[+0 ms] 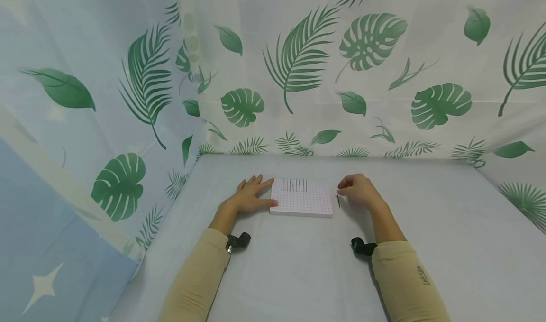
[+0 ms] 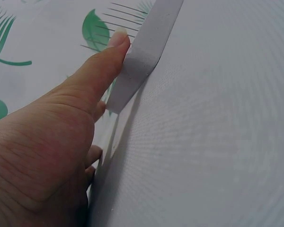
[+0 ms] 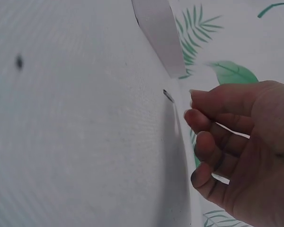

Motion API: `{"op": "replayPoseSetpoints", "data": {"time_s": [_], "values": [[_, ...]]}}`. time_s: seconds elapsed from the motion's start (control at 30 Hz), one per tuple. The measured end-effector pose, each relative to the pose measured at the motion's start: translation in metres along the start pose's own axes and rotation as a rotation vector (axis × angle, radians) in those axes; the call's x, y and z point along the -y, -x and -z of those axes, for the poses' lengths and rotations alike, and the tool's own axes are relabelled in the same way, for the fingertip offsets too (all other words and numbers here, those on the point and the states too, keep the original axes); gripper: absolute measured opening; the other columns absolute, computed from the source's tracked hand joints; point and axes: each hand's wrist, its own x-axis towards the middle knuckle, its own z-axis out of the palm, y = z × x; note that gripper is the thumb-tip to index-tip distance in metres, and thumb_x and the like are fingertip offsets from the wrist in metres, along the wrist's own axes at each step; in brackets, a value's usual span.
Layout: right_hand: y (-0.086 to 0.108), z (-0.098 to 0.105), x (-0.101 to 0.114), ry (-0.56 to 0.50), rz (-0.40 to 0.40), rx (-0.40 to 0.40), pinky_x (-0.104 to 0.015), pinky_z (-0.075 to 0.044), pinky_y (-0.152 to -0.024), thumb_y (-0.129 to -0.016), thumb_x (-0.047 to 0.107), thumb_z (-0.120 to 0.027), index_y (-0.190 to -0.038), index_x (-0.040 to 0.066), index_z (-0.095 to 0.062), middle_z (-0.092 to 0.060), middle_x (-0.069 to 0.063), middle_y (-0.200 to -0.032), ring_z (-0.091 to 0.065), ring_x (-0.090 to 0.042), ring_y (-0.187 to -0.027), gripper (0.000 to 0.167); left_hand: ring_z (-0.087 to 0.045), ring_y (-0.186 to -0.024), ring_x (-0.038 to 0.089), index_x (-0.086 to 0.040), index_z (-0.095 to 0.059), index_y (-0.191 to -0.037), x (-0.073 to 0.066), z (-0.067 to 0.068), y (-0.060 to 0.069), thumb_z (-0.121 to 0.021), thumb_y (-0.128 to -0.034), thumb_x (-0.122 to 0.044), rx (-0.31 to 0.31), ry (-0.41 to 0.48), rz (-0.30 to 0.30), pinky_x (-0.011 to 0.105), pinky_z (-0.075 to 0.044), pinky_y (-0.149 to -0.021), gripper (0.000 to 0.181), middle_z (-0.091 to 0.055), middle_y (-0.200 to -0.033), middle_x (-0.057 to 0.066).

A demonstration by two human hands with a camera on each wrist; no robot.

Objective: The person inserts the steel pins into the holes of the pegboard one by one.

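Note:
A white pegboard [image 1: 300, 202] with a grid of small holes lies on the table, and several thin dark sticks [image 1: 295, 185] stand in a row towards its far left. My left hand [image 1: 249, 196] has its fingers spread at the board's left side; in the left wrist view the thumb [image 2: 109, 56] rests on the board's edge. To the right of the board, my right hand [image 1: 359, 190] hovers with bent fingers, just beside some thin dark sticks [image 1: 339, 201] on the table. The right wrist view shows a gap between these sticks [image 3: 168, 95] and the fingertips, with nothing visible in the fingers.
A white cloth covers the table [image 1: 298, 265]. Behind it hangs a leaf-printed curtain [image 1: 307, 123], with another curtain [image 1: 106, 137] along the left. Each wrist wears a black camera, one left [image 1: 241, 240] and one right [image 1: 362, 247].

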Motion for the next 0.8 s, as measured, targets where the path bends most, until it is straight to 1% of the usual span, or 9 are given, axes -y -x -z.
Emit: {"op": "replayPoseSetpoints", "data": {"time_s": [0.17, 0.37, 0.53, 0.8], "values": [[-0.0003, -0.0006, -0.0015, 0.026, -0.002, 0.022, -0.04, -0.051, -0.083, -0.095, 0.013, -0.071, -0.108, -0.001, -0.073, -0.071, -0.016, -0.105, -0.061, -0.029, -0.098, 0.02, -0.004, -0.163, 0.036, -0.032, -0.028, -0.166, 0.0, 0.0002, -0.0005, -0.061, -0.0884, -0.076, 0.002, 0.003, -0.002, 0.059, 0.003, -0.13, 0.095, -0.011, -0.175, 0.014], [0.0012, -0.0008, -0.0015, 0.062, -0.001, 0.047, -0.036, -0.048, -0.076, -0.093, 0.013, -0.071, -0.102, 0.0, -0.074, -0.071, -0.012, -0.097, -0.059, -0.026, -0.09, 0.016, -0.006, -0.163, 0.038, -0.031, -0.03, -0.165, 0.0005, 0.0002, -0.0008, -0.061, -0.0887, -0.075, -0.011, 0.0, -0.02, 0.06, 0.001, -0.13, 0.094, -0.014, -0.175, 0.016], [0.0023, -0.0004, 0.0, 0.063, 0.003, 0.054, -0.032, -0.045, -0.071, -0.092, 0.012, -0.073, -0.097, 0.0, -0.073, -0.069, -0.01, -0.091, -0.057, -0.024, -0.085, 0.013, -0.006, -0.163, 0.038, -0.031, -0.03, -0.165, 0.0009, -0.0007, -0.0012, -0.061, -0.0888, -0.075, -0.01, -0.001, -0.019, 0.059, 0.001, -0.13, 0.094, -0.014, -0.175, 0.016], [0.0027, -0.0013, 0.002, 0.055, 0.0, 0.06, -0.032, -0.045, -0.069, -0.091, 0.011, -0.073, -0.096, 0.0, -0.073, -0.068, -0.01, -0.089, -0.056, -0.023, -0.084, 0.012, -0.006, -0.163, 0.037, -0.032, -0.029, -0.166, 0.0008, -0.0009, -0.0009, -0.061, -0.0889, -0.076, -0.009, -0.002, -0.011, 0.058, 0.001, -0.13, 0.094, -0.013, -0.175, 0.014]]}}
